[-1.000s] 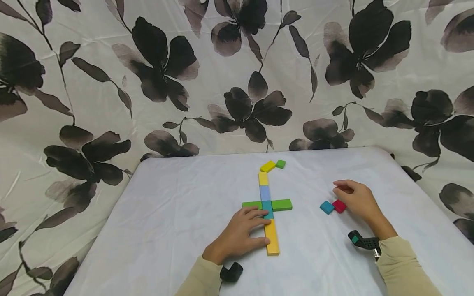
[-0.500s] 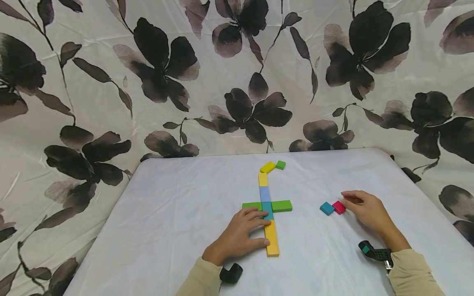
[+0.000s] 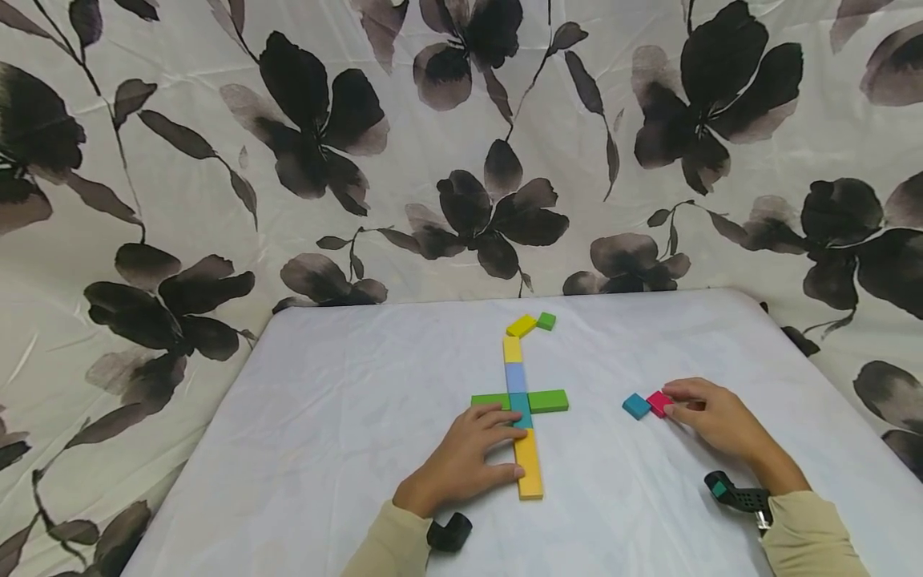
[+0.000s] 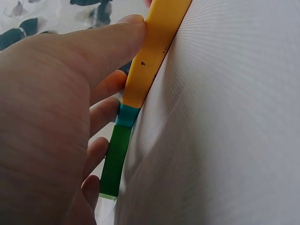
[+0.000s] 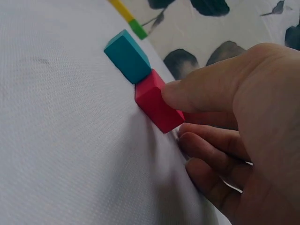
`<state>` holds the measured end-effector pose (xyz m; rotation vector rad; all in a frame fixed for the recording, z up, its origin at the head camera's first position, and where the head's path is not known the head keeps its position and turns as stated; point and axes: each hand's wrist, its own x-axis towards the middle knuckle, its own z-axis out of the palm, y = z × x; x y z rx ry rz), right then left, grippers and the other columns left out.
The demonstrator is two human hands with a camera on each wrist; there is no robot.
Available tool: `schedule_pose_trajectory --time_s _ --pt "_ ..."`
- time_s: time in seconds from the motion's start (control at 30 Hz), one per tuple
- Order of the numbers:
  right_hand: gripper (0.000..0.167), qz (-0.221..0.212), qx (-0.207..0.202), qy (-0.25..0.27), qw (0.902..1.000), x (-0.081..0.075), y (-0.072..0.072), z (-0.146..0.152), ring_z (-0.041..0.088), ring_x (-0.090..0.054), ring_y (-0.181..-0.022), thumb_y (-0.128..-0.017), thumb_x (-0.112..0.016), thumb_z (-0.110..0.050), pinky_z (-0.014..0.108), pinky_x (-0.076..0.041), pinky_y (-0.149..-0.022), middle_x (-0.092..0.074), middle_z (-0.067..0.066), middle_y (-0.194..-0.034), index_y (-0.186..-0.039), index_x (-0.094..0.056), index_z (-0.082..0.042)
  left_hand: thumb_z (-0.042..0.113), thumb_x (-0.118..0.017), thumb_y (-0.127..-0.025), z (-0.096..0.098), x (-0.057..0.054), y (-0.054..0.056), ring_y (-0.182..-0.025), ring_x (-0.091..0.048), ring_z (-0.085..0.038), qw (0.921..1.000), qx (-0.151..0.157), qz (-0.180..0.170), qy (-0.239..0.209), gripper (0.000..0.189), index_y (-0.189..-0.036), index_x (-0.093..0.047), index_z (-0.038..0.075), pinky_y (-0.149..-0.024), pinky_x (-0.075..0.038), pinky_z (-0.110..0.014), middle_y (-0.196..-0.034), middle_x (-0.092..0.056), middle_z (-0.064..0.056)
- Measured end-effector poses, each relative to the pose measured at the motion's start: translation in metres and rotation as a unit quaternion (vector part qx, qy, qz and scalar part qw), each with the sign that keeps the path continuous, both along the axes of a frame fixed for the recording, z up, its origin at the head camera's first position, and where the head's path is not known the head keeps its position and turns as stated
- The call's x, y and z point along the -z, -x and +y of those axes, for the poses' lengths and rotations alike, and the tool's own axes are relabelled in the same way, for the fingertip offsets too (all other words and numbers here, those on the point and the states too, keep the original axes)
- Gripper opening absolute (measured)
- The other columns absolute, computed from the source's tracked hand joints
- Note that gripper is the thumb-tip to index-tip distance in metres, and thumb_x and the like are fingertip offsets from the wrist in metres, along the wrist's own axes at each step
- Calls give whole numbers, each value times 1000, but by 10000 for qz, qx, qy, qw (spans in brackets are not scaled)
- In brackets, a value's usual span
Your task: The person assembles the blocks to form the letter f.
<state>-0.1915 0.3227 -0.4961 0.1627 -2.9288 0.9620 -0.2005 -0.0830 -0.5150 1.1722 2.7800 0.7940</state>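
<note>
In the head view my left hand [image 3: 469,457] rests with spread fingers on a flat row of wooden blocks. Its fingertips touch the green block [image 3: 490,401] on the left, the teal block [image 3: 519,405] at the crossing and the long yellow-orange block [image 3: 530,473] below. On the right my right hand [image 3: 721,417] pinches a red block [image 3: 658,404] at its right end. The right wrist view has the thumb on one face of this red block [image 5: 157,103] and the index finger behind it, partly hidden. A corner of the red block meets a loose teal block [image 5: 129,56].
Above the crossing the row runs on through a light blue block [image 3: 515,378] and a yellow block [image 3: 512,349]. It bends right into a tilted yellow block [image 3: 521,325] and a small green block [image 3: 546,321]. A flowered cloth [image 3: 490,200] hangs behind the white table [image 3: 346,385].
My right hand has come down and slightly right, and its thumb and finger have taken hold of the red block's right end. My left hand and the row have stayed still.
</note>
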Motion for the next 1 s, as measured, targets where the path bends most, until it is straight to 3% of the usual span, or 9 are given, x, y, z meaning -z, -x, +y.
schedule_pose_trajectory --time_s 0.57,0.73,1.0 --pt "50 -11 -214 -47 9998 3 -3 -6 38 -54 -115 -96 -68 -30 53 -49 -93 -52 23 -137 -136 -60 1 56 -66 -92 -4 -2 -2 -147 -27 -18 9998 -39 -201 19 53 -138 -61 31 -118 -22 -52 -151 -44 15" --pt "49 9 -166 -115 9998 4 -5 -7 38 -54 -112 -96 -69 -30 53 -48 -90 -53 23 -134 -134 -61 0 57 -65 -92 -4 0 -3 -147 -26 -18 9998 2 -214 28 53 -139 -61 31 -118 -22 -52 -151 -43 15" --pt "49 -89 79 185 9998 3 -6 -11 40 -55 -113 -94 -72 -29 58 -46 -95 -58 23 -126 -131 -58 0 57 -65 -92 -5 -2 -3 -146 -27 -19 9998 1 -184 50 53 -138 -62 31 -118 -23 -52 -151 -45 15"
